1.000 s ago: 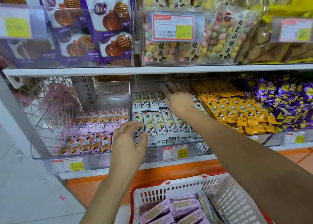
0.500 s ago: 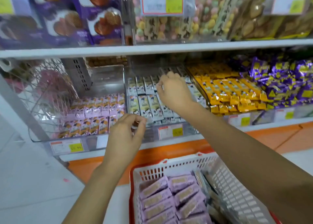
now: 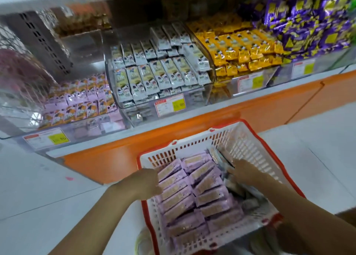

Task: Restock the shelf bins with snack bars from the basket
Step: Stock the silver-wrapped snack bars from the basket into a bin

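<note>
Left hand (image 3: 143, 183), right hand (image 3: 244, 171) at basket (image 3: 250, 139)

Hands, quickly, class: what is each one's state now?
Left hand: at the lilac-wrapped snack bars in the white plastic basket; grip cannot be told.
Right hand: among the silver-wrapped bars; cannot be told.

Lilac-wrapped snack bars (image 3: 192, 193) lie in rows in the white, red-rimmed basket (image 3: 250, 145) below clear shelf bins (image 3: 194, 98).

Bright even light, motion blur throughout, wide-angle bending at edges, soft focus
</note>
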Motion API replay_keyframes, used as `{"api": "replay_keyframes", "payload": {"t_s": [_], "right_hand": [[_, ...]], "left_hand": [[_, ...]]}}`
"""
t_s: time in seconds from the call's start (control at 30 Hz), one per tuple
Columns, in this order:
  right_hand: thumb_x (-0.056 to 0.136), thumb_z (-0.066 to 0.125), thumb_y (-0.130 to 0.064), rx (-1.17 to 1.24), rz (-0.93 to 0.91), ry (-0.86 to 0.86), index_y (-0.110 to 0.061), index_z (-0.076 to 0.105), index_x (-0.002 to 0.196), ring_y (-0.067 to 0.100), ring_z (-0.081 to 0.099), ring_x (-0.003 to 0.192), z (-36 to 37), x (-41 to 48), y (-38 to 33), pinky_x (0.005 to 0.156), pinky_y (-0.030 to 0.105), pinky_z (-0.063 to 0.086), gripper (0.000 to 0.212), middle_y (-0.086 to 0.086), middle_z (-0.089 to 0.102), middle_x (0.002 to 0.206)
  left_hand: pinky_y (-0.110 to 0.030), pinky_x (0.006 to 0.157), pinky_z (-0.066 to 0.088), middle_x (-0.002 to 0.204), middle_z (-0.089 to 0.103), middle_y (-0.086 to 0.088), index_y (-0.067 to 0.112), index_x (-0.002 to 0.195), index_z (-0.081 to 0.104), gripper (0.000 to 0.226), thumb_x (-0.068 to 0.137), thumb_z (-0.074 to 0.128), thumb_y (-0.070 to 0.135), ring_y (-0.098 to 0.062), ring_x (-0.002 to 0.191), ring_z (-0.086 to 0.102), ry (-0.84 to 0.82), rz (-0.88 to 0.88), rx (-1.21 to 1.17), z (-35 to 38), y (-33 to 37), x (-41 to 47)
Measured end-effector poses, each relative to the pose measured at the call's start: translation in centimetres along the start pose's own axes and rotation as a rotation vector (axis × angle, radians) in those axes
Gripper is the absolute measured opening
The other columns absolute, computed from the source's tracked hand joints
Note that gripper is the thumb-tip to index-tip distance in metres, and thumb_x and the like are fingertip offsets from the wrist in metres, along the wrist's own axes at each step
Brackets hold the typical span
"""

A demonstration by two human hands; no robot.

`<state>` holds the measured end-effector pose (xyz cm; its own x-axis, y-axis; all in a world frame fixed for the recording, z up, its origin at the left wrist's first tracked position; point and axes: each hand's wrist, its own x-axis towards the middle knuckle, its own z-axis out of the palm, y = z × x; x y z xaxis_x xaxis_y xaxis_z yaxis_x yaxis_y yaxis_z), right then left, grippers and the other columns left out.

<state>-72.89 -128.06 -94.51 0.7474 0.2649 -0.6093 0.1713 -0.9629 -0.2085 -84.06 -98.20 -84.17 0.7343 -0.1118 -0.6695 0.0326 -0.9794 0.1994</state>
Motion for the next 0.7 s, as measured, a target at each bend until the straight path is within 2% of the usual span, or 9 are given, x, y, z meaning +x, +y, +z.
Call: {"api": "replay_keyframes", "payload": {"t_s": [0.07, 0.13, 0.2, 0.27, 0.33, 0.4, 0.5, 0.6, 0.7], "right_hand": [[0.085, 0.043, -0.049, -0.028, -0.072, -0.061, -0.022, 0.038, 0.140, 0.028, 0.056, 0.103, 2.3, 0.0, 1.3, 0.076, 0.025, 0.037, 0.062, 0.017, 0.057, 0.124], [0.079, 0.058, -0.038, 0.031, -0.052, -0.065, -0.040, 0.028, 0.136, 0.028, 0.058, 0.097, 4.2, 0.2, 2.4, 0.075, 0.027, 0.041, 0.065, 0.014, 0.059, 0.116], [0.085, 0.060, -0.030, -0.022, 0.050, -0.040, -0.032, 0.030, 0.143, 0.030, 0.057, 0.107, 5.6, 0.9, 3.5, 0.082, 0.029, 0.043, 0.066, 0.013, 0.056, 0.122], [0.091, 0.055, -0.034, -0.084, 0.161, -0.024, -0.020, 0.033, 0.144, 0.031, 0.052, 0.114, 7.0, 1.4, 4.3, 0.091, 0.033, 0.044, 0.059, 0.016, 0.047, 0.130], [0.094, 0.050, -0.032, -0.078, 0.196, -0.010, -0.012, 0.031, 0.144, 0.033, 0.050, 0.116, 8.0, 1.8, 4.9, 0.095, 0.035, 0.044, 0.056, 0.018, 0.042, 0.134], [0.095, 0.048, -0.027, -0.098, 0.188, 0.011, -0.009, 0.033, 0.142, 0.031, 0.049, 0.118, 8.4, 2.2, 5.2, 0.094, 0.034, 0.043, 0.052, 0.017, 0.040, 0.135], [0.093, 0.055, -0.019, -0.133, 0.163, 0.042, -0.010, 0.043, 0.134, 0.024, 0.051, 0.115, 8.3, 2.9, 5.7, 0.090, 0.032, 0.045, 0.043, 0.010, 0.047, 0.130], [0.094, 0.054, -0.024, -0.177, 0.106, 0.016, -0.017, 0.047, 0.133, 0.022, 0.055, 0.110, 8.4, 3.2, 5.9, 0.088, 0.030, 0.045, 0.040, 0.006, 0.057, 0.124], [0.096, 0.051, -0.032, -0.208, 0.061, 0.007, -0.021, 0.049, 0.131, 0.021, 0.058, 0.106, 8.4, 3.3, 5.6, 0.085, 0.028, 0.046, 0.037, 0.005, 0.061, 0.119]], "left_hand": [[-0.019, 0.076, 0.038, 0.118, 0.059, -0.004, 0.009, 0.118, 0.057, 0.034, 0.097, 0.049, 0.035, -0.020, 0.108, 0.056, -0.080, -0.037, 0.048, 0.2, -0.5, 0.2], [-0.017, 0.067, 0.036, 0.106, 0.060, -0.002, 0.011, 0.113, 0.060, 0.030, 0.097, 0.050, 0.035, -0.016, 0.096, 0.055, -0.115, -0.090, 0.028, 0.6, -1.6, 0.6], [-0.017, 0.077, 0.041, 0.116, 0.061, 0.000, 0.014, 0.120, 0.058, 0.031, 0.096, 0.053, 0.032, -0.014, 0.101, 0.056, -0.097, -0.127, -0.063, 1.0, -2.5, 1.2], [-0.021, 0.089, 0.046, 0.126, 0.059, 0.001, 0.018, 0.128, 0.054, 0.037, 0.094, 0.055, 0.032, -0.014, 0.109, 0.057, -0.063, -0.144, -0.140, 1.5, -3.1, 1.9], [-0.024, 0.090, 0.050, 0.124, 0.062, 0.000, 0.019, 0.127, 0.056, 0.036, 0.093, 0.056, 0.032, -0.014, 0.105, 0.060, -0.042, -0.160, -0.165, 1.8, -3.3, 2.4], [-0.023, 0.083, 0.051, 0.115, 0.064, -0.001, 0.016, 0.119, 0.059, 0.031, 0.093, 0.056, 0.032, -0.013, 0.098, 0.061, -0.051, -0.161, -0.173, 2.1, -3.3, 2.8], [-0.018, 0.068, 0.045, 0.099, 0.063, -0.001, 0.013, 0.109, 0.061, 0.026, 0.094, 0.054, 0.032, -0.012, 0.086, 0.058, -0.059, -0.172, -0.161, 2.1, -3.0, 2.9], [-0.027, 0.084, 0.052, 0.115, 0.065, -0.004, 0.016, 0.119, 0.060, 0.031, 0.093, 0.055, 0.032, -0.016, 0.099, 0.062, -0.053, -0.177, -0.226, 2.1, -3.3, 3.0], [-0.026, 0.088, 0.051, 0.119, 0.063, -0.001, 0.018, 0.121, 0.059, 0.032, 0.093, 0.056, 0.034, -0.014, 0.101, 0.061, -0.063, -0.172, -0.280, 1.9, -3.0, 2.6]]}}
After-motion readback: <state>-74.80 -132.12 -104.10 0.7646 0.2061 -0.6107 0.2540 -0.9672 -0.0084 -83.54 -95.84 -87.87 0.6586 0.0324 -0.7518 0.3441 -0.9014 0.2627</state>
